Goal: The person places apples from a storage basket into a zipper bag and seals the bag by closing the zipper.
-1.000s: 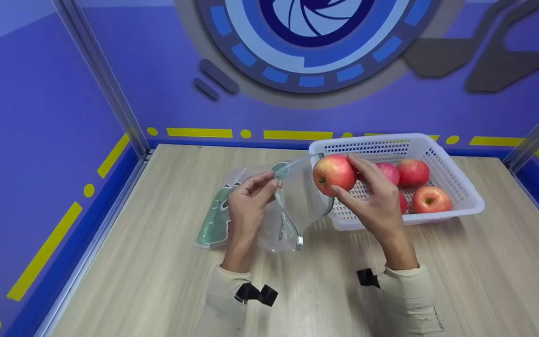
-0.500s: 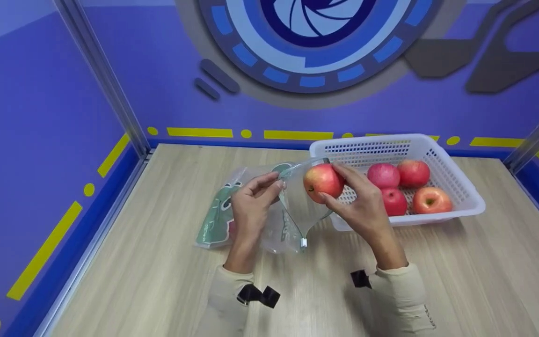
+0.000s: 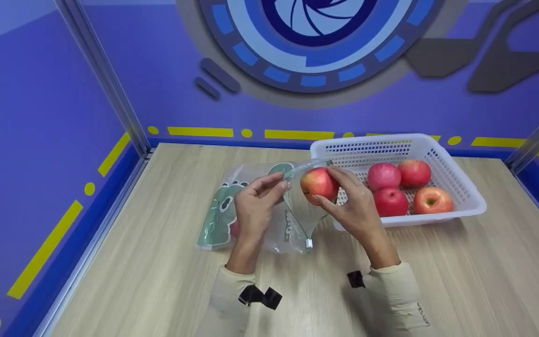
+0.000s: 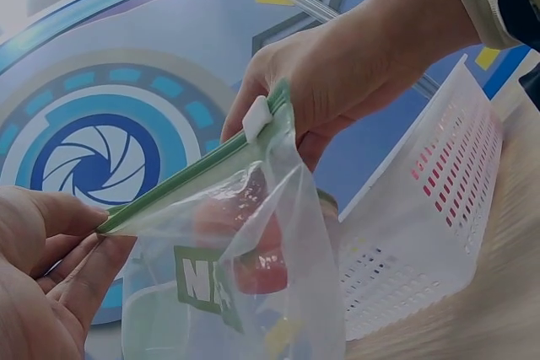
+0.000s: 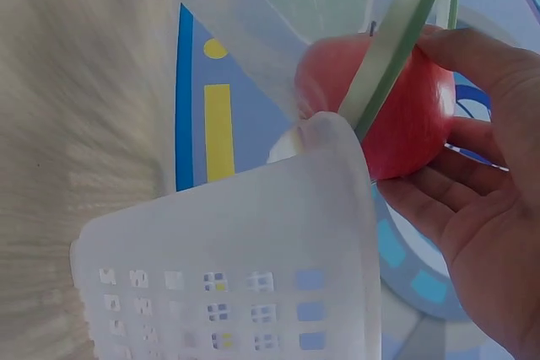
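Note:
A clear zip bag (image 3: pixel 276 229) with a green cartoon print lies on the table, its mouth spread toward the right. My left hand (image 3: pixel 260 201) pinches the green zip edge between thumb and fingers; the left wrist view shows this pinch and the white slider (image 4: pixel 257 120) at the other end. A red-yellow apple (image 3: pixel 317 185) is gripped by my right hand (image 3: pixel 356 203), thumb below and fingers above. It sits in the bag's opening. In the right wrist view the green zip strip (image 5: pixel 396 56) crosses in front of the apple, which shows partly through the film.
Right of the bag stands a white perforated plastic basket (image 3: pixel 475 203) holding several red apples (image 3: pixel 391 202). Its near-left corner is close under my right hand. Blue printed walls (image 3: pixel 232 110) close off the back and left of the wooden table (image 3: pixel 307 299).
My right hand has moved left and slightly down with the apple, from over the basket's edge into the bag's mouth. The left hand, still pinching the bag, has shifted slightly right.

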`<state>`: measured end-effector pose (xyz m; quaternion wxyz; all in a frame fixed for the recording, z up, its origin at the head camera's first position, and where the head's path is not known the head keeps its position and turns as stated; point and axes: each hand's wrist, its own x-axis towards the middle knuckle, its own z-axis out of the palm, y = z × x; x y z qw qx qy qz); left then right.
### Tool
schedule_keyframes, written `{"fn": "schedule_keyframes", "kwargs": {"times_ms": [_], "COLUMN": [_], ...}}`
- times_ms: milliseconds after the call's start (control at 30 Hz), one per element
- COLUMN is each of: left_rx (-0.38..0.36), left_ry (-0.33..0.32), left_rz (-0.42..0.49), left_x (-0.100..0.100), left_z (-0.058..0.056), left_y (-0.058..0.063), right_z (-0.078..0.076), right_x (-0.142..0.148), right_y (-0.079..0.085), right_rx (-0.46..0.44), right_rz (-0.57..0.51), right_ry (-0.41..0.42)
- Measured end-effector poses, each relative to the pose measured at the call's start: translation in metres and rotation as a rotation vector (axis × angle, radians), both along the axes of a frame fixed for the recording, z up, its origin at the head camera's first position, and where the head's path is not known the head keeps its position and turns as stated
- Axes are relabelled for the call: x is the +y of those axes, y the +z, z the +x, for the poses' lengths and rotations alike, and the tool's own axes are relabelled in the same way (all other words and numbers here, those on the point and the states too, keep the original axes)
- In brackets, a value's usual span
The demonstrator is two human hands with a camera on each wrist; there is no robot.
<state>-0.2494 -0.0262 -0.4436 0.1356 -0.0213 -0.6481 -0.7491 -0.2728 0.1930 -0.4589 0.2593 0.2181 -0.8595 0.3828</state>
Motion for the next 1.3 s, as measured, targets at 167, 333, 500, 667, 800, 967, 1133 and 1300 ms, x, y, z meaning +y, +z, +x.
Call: {"fn": "schedule_keyframes", "kwargs": {"times_ms": [167, 333, 500, 667, 800, 967, 1133, 1300], "left_rx": [0.002, 0.023, 0.074, 0.118, 0.155, 0.153, 0.183, 0.225], "left_ry": [-0.006, -0.015, 0.000, 0.034, 0.043, 0.064, 0.097, 0.141], "left_rz": [-0.012, -0.011, 0.035, 0.061, 0.078, 0.110, 0.145, 0.167], "left_x": [0.002, 0.004, 0.004, 0.002, -0.003, -0.012, -0.019, -0.029], "left_z": [-0.001, -0.001, 0.000, 0.001, 0.002, 0.002, 0.003, 0.005], "left_y": [-0.001, -0.003, -0.003, -0.001, 0.001, 0.004, 0.009, 0.017], "right_z": [-0.001, -0.003, -0.006, -0.008, -0.009, -0.010, -0.008, -0.005], "right_x": [0.001, 0.002, 0.003, 0.005, 0.007, 0.006, 0.004, -0.001], "right_y": [-0.002, -0.005, -0.009, -0.012, -0.014, -0.016, -0.013, -0.007], "right_rx": [-0.004, -0.001, 0.007, -0.030, -0.062, -0.098, -0.032, 0.118], "right_rz": [0.014, 0.027, 0.053, 0.069, 0.043, 0.010, -0.090, -0.230], "right_ry": [-0.018, -0.012, -0.019, -0.026, -0.011, -0.006, 0.001, -0.007]}}
